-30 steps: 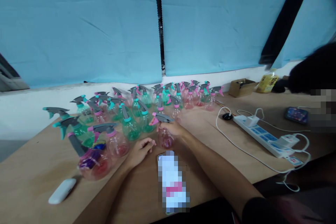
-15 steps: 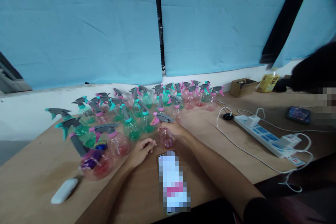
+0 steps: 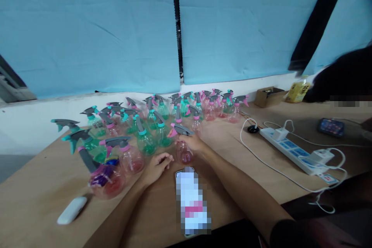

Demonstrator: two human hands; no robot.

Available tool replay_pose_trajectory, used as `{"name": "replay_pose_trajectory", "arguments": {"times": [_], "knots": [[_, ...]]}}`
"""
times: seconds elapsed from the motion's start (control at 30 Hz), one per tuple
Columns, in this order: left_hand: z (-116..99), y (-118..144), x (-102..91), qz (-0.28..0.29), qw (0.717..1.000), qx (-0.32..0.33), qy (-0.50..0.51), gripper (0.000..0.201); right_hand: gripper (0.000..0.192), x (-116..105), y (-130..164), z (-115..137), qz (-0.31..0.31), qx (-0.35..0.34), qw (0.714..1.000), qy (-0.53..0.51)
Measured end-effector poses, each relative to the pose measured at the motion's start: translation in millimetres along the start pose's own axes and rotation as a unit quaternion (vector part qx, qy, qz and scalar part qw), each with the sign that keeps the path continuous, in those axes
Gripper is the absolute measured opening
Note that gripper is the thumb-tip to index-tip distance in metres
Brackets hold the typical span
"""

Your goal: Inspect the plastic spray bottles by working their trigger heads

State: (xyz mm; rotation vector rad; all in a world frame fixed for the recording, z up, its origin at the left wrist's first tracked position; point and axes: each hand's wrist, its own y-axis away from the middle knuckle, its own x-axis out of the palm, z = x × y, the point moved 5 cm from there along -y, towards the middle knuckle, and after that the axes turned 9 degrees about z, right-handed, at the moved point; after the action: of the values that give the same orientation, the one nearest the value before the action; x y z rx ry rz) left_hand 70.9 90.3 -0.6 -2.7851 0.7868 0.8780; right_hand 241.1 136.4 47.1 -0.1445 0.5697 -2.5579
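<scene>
My right hand (image 3: pixel 194 142) grips a small pink spray bottle (image 3: pixel 183 153) with a grey trigger head, standing on the wooden table (image 3: pixel 232 151). Just left of that bottle, my left hand (image 3: pixel 156 166) rests on the table with its fingers curled and nothing in it. Several pink and green spray bottles (image 3: pixel 145 124) with grey triggers stand in a crowd behind and to the left. A larger pink bottle (image 3: pixel 106 180) lies tilted at the near left. A phone (image 3: pixel 192 201) lies between my forearms.
A white power strip (image 3: pixel 293 151) with plugs and white cables runs along the right. Beyond it are a second phone (image 3: pixel 331 127), a cardboard box (image 3: pixel 269 96) and a yellow bottle (image 3: pixel 296 91). A white oblong object (image 3: pixel 71 210) lies near left. Another person's dark form (image 3: pixel 345 73) is at far right.
Nothing has visibly changed apart from a slight shift of the camera; both hands keep their places.
</scene>
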Motion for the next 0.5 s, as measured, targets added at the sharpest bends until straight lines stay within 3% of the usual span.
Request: {"name": "replay_pose_trajectory", "arguments": {"times": [0.23,0.5], "knots": [[0.3,0.1,-0.7,-0.001,1.000,0.001,-0.001,0.043,0.017,-0.1,0.5,4.4,-0.031,-0.020,0.999,-0.017],[-3.1,0.6,-0.4,-0.008,1.000,0.003,0.001,0.043,0.033,2.8,1.3,6.9,0.006,-0.006,1.000,0.016]]}}
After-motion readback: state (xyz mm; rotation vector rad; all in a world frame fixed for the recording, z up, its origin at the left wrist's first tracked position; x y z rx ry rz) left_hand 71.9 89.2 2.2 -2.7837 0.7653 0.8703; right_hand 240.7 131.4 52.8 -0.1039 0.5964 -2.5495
